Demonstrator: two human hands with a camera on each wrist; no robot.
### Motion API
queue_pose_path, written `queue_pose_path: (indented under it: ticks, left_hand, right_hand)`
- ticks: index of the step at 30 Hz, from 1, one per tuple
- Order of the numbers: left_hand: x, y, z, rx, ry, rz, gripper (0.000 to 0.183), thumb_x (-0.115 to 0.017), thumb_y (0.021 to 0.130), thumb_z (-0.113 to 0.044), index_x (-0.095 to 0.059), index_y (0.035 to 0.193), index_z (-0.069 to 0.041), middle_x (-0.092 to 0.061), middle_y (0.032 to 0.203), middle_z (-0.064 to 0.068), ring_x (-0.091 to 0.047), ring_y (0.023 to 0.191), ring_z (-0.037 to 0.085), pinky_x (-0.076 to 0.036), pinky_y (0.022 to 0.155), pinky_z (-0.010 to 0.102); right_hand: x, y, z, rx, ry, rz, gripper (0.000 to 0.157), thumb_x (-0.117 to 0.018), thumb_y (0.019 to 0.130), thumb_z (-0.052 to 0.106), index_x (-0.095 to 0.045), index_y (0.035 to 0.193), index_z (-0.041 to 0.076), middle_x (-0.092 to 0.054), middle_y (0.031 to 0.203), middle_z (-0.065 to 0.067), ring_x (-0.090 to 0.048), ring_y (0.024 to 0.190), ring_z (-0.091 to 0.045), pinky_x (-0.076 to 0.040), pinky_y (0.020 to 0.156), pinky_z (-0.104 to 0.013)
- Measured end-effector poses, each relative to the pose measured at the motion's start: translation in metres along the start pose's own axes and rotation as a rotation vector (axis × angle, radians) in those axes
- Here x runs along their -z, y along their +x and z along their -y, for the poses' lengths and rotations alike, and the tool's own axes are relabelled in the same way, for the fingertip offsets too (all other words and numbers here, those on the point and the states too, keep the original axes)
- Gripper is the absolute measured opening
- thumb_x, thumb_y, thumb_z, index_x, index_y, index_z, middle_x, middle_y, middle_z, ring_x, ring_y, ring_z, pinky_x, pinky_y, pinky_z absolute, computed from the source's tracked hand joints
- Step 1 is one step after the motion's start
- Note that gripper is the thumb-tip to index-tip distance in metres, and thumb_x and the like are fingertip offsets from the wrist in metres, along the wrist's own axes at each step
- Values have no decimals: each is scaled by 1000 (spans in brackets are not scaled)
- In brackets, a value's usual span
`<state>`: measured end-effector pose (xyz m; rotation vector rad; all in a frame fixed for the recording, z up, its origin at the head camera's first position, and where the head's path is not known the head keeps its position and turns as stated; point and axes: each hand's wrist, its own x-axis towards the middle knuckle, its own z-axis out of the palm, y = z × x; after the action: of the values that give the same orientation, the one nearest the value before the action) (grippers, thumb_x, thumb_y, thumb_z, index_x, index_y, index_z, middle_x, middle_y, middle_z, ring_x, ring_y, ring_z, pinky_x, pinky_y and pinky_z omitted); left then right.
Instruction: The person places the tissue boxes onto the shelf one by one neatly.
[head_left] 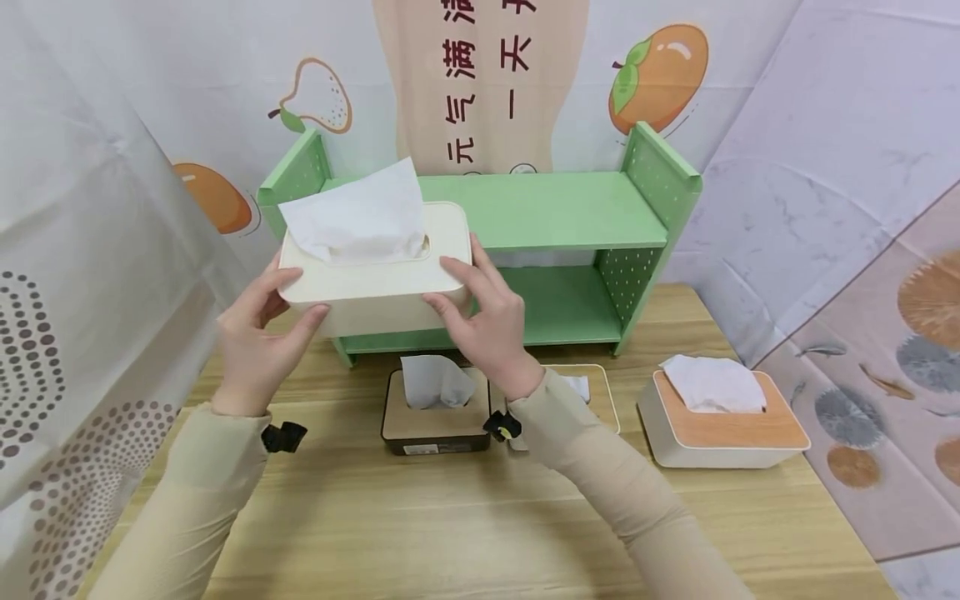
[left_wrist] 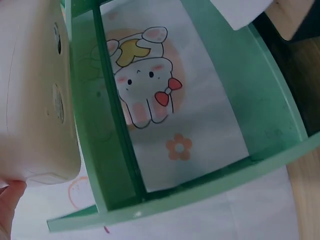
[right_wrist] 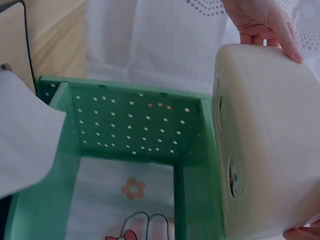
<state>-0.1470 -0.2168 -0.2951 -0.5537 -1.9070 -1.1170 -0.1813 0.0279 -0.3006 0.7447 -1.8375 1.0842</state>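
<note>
Left grip (head_left: 255, 350) and right grip (head_left: 489, 323) pinch a cream box (head_left: 375, 310) above a wood-grain table (head_left: 390, 525), before printed drapes (head_left: 795, 167).

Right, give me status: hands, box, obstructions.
Left hand and right hand gripping cream tissue box. Box raised, green shelf behind in head view. Black-sided tissue box below, apparently not blocking.

Just right of the dark-sided tissue box (head_left: 435, 423) sits a partly hidden light-rimmed box (head_left: 603, 398); farther right of it, a white-walled tissue box (head_left: 720, 431); beneath it, the counter (head_left: 420, 525); behind it, a fruit-printed cloth (head_left: 360, 42).
</note>
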Motion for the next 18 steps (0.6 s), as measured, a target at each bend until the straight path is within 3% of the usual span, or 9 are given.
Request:
queue_pose_path:
  ticks: [3, 7, 9, 14, 18]
  left_hand:
    - [-8, 6, 1, 1, -1, 7, 41, -76, 71, 2, -60, 108, 10, -52, 134, 17, -60, 103, -6, -47, 82, 7]
    - [-17, 13, 3, 1, -4, 11, 42, -76, 70, 7, -61, 109, 8, -52, 134, 17, -59, 101, -8, -47, 82, 8]
    - [-20, 15, 4, 5, -4, 19, 42, -75, 70, 7, -61, 109, 8, -53, 133, 17, -59, 99, -9, -47, 81, 8]
    - [-28, 19, 7, 16, -8, 30, 42, -73, 73, 5, -59, 112, 8, -55, 130, 19, -58, 100, -9, -47, 82, 9]
    - [-33, 24, 9, 20, -7, 27, 42, -72, 74, 6, -58, 113, 7, -55, 129, 20, -57, 102, -9, -47, 83, 9]
  right_hand:
    - [4, 4, -6, 4, -6, -23, 40, -78, 73, 15, -65, 108, 0, -53, 127, -30, -54, 118, -37, -56, 68, -36]
    - [7, 7, -12, -4, -14, -35, 39, -77, 74, 15, -65, 108, 0, -58, 122, -27, -51, 122, -35, -53, 84, -42]
    - [8, 9, -13, -6, -27, -37, 38, -76, 75, 17, -65, 108, 0, -60, 119, -26, -49, 124, -35, -53, 84, -43]
    - [10, 13, -16, -8, -57, -28, 38, -75, 77, 16, -63, 108, -2, -61, 118, -25, -47, 126, -36, -55, 70, -43]
    - [11, 17, -18, -18, -70, -17, 38, -74, 78, 17, -63, 109, -1, -60, 120, -24, -46, 127, -36, -55, 68, -43]
